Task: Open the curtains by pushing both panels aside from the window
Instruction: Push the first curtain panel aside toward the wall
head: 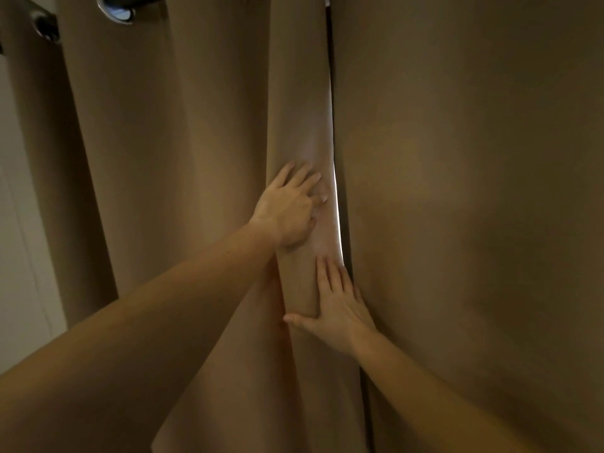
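Note:
Two tan curtain panels hang in front of me. The left panel (183,165) falls in deep folds and the right panel (464,197) hangs flatter. Between them runs a thin bright slit of daylight (337,204). My left hand (289,206) lies flat on the inner fold of the left panel, fingers spread beside the slit. My right hand (336,308) rests lower on the same fold, fingers pointing up at the gap, thumb stretched left. Neither hand grips fabric. The window behind is hidden.
Metal grommets (117,9) on a curtain rod show at the top left. A pale wall (19,256) borders the left panel's outer edge. The room is dim.

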The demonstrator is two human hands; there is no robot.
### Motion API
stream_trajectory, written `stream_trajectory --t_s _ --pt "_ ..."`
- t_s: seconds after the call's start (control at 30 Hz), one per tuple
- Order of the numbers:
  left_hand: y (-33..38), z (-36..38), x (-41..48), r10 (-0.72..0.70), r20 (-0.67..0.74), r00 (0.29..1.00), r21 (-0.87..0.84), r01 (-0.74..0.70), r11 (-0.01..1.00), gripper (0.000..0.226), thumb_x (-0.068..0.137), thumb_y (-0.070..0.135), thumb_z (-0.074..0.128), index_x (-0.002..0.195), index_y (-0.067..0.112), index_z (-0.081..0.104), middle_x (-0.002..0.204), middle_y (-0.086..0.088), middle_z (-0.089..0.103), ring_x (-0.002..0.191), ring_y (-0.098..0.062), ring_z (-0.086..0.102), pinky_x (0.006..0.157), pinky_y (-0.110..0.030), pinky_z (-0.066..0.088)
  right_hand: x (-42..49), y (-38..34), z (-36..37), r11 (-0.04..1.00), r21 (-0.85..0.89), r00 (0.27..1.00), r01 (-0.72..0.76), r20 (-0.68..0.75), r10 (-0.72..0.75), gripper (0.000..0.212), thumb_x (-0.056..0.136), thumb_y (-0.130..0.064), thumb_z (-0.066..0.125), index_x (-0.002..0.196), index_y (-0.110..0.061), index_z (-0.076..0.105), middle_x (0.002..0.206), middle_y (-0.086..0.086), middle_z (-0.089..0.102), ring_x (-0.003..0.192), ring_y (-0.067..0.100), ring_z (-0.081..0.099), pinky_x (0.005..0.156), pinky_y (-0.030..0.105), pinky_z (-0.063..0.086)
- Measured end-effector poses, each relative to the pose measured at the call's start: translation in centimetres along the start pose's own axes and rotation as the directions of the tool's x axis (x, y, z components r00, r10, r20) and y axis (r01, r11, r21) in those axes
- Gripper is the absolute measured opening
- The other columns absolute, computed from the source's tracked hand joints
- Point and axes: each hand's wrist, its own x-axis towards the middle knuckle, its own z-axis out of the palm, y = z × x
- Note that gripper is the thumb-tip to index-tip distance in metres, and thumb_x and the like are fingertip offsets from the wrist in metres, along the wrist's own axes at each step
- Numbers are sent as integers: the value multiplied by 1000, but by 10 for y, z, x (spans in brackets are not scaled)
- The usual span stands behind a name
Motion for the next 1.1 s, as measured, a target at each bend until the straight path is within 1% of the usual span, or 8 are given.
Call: stream_trajectory --t_s 0.07,0.2,0.33,0.37,0.53,0.63,0.8,1.1 --pt "-7 5 -4 4 -6 1000 3 -4 1000 52 106 48 43 154 33 55 172 -7 35 164 -31 17 134 -55 6 5 -6 5 1000 15 1000 3 22 -3 134 71 -99 46 159 -32 -31 174 -7 -26 161 22 -17 129 61 9" --pt "-26 16 -16 5 -25 1000 4 -4 1000 51 104 51 52 151 31 58 171 -8 38 162 -31 23 134 -55 8 14 -24 17 998 57 999 -12 44 10 134 71 -97 50 158 -36 -31 173 -12 -27 161 25 -19 124 62 28" --pt "-48 33 -30 -7 -53 999 9 7 1000 51 98 48 63 145 29 66 166 -10 45 158 -31 33 134 -54 15 31 -47 32 998 63 1000 10 23 -12 133 73 -92 56 162 -33 -24 174 -7 -24 160 26 -20 130 58 4" --pt "-53 37 -34 -14 -53 999 10 14 1000 52 97 48 64 145 29 66 166 -10 45 157 -31 34 134 -54 14 37 -52 37 997 77 1000 13 23 -15 133 74 -90 57 162 -32 -23 174 -6 -24 160 26 -20 129 57 2" --pt "-83 56 -55 -16 -45 999 14 17 1000 52 97 46 64 146 30 65 169 -10 41 159 -31 30 134 -53 12 62 -80 61 991 134 999 20 37 -25 134 74 -88 61 162 -32 -23 173 -7 -26 160 29 -23 129 60 3" --pt "-103 67 -66 -28 -38 999 18 29 999 51 97 44 63 146 29 65 169 -11 41 160 -32 30 134 -54 11 72 -98 72 991 131 999 32 36 -37 133 74 -89 58 160 -35 -27 172 -10 -29 160 26 -23 129 58 4" --pt "-131 80 -81 -30 -3 1000 53 30 998 53 101 44 57 152 31 58 174 -10 32 163 -30 21 134 -55 6 89 -125 87 987 152 997 51 53 -60 132 75 -87 61 160 -36 -27 173 -10 -27 160 25 -22 128 59 12" --pt "-191 105 -120 -54 18 998 87 52 995 54 100 45 59 153 32 58 174 -10 31 163 -30 22 134 -54 7 123 -177 128 987 102 990 125 46 -131 129 73 -91 53 161 -37 -25 174 -9 -24 162 29 -15 128 59 4"
